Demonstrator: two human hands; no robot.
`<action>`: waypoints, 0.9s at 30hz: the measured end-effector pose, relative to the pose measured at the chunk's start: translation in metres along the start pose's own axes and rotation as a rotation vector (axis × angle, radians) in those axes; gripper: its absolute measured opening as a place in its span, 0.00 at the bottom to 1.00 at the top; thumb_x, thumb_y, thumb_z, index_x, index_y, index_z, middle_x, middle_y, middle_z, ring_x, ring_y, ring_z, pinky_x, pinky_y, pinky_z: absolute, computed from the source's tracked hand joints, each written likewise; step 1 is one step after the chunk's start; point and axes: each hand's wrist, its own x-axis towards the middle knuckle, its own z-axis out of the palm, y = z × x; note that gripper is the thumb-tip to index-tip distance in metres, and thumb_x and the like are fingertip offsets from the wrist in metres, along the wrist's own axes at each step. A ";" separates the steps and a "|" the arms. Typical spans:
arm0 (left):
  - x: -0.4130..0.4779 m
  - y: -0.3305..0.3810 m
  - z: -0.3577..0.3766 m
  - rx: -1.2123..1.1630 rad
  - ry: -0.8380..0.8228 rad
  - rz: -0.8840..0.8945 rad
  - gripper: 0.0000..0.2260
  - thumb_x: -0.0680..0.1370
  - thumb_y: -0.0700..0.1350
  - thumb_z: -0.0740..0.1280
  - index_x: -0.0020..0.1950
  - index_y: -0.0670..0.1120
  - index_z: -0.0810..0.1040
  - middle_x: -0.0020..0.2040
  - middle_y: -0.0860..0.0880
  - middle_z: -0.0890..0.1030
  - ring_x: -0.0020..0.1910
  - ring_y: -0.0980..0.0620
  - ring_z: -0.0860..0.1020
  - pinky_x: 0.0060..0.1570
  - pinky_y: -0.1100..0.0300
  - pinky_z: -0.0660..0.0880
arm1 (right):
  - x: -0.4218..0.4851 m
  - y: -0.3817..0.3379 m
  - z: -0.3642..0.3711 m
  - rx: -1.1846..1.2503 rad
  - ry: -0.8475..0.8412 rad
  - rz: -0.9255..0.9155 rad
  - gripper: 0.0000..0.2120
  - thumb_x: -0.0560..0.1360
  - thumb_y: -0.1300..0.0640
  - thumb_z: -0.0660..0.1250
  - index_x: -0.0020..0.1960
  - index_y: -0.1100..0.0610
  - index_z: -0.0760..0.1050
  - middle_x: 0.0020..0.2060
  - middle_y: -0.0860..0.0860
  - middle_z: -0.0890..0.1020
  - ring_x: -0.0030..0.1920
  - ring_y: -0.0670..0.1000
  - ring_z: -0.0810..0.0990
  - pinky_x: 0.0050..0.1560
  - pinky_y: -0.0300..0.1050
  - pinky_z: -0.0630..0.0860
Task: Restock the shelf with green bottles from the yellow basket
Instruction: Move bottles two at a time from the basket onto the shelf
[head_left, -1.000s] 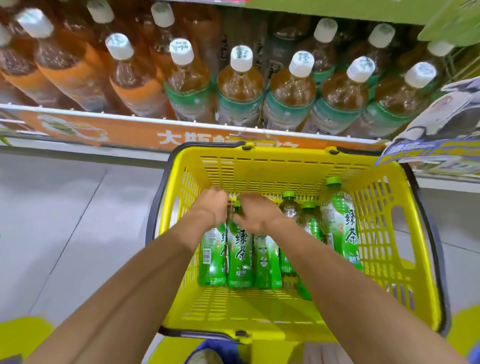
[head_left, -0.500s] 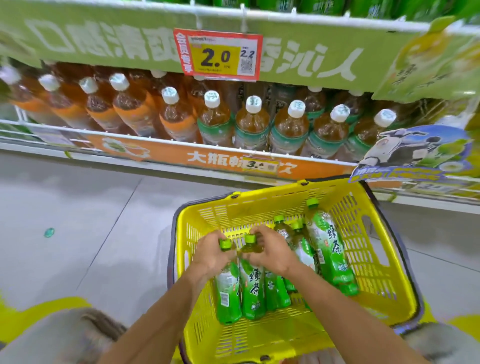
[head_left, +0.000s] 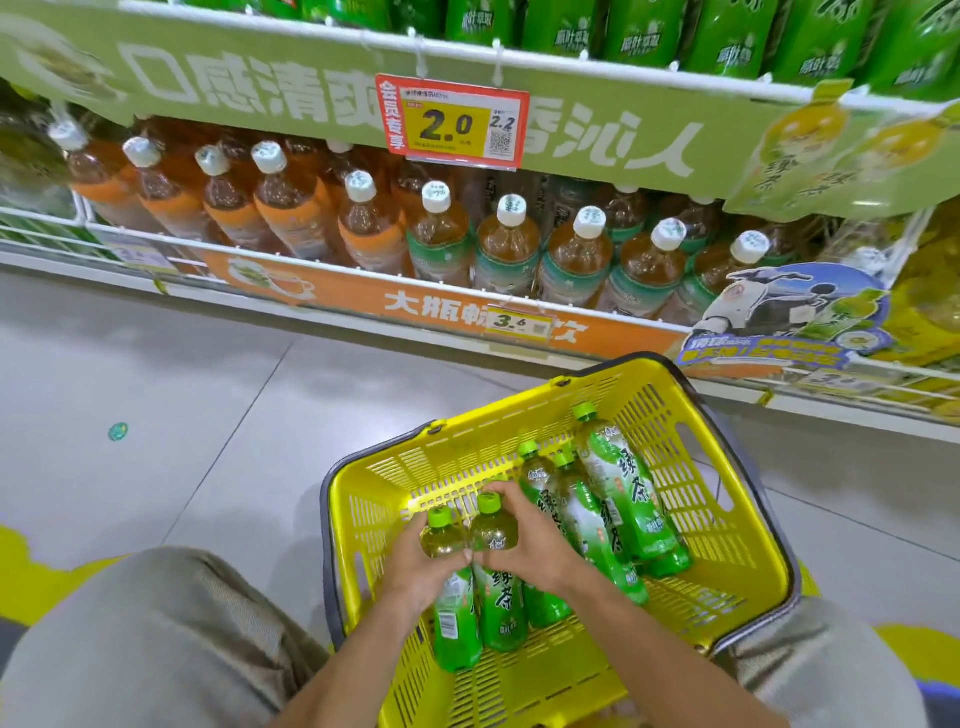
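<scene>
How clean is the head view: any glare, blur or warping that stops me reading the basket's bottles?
Head view: even light, no harsh shadow or glare inside the yellow basket. The left green bottle in the left hand and the right green bottle in the right hand are sharp, without motion blur. Same view: wide-angle warp bows the green shelf banner, and the far-left edge smears.

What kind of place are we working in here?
Most likely a supermarket drinks aisle: shelves packed with bottled tea, a price tag reading 2.0 clipped to the shelf edge, and a yellow basket holding green bottles.
</scene>
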 end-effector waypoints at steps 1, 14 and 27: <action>0.000 0.001 -0.002 -0.020 -0.001 0.003 0.48 0.67 0.44 0.83 0.81 0.45 0.59 0.80 0.46 0.64 0.78 0.46 0.63 0.76 0.47 0.63 | -0.001 -0.002 -0.001 0.002 0.005 -0.006 0.38 0.66 0.48 0.81 0.70 0.38 0.65 0.68 0.49 0.74 0.70 0.50 0.70 0.71 0.50 0.68; -0.035 0.080 -0.044 -0.201 -0.197 0.263 0.26 0.64 0.40 0.85 0.55 0.51 0.75 0.61 0.49 0.81 0.63 0.53 0.80 0.61 0.54 0.79 | -0.031 -0.086 -0.062 -0.017 0.185 -0.145 0.43 0.63 0.42 0.83 0.72 0.55 0.73 0.66 0.46 0.78 0.67 0.46 0.76 0.69 0.42 0.72; -0.117 0.278 -0.120 -0.355 -0.139 0.673 0.35 0.63 0.46 0.85 0.67 0.45 0.78 0.61 0.46 0.84 0.58 0.52 0.83 0.49 0.63 0.79 | -0.064 -0.267 -0.143 0.041 0.324 -0.462 0.30 0.68 0.56 0.82 0.68 0.53 0.75 0.54 0.27 0.72 0.58 0.29 0.73 0.52 0.17 0.64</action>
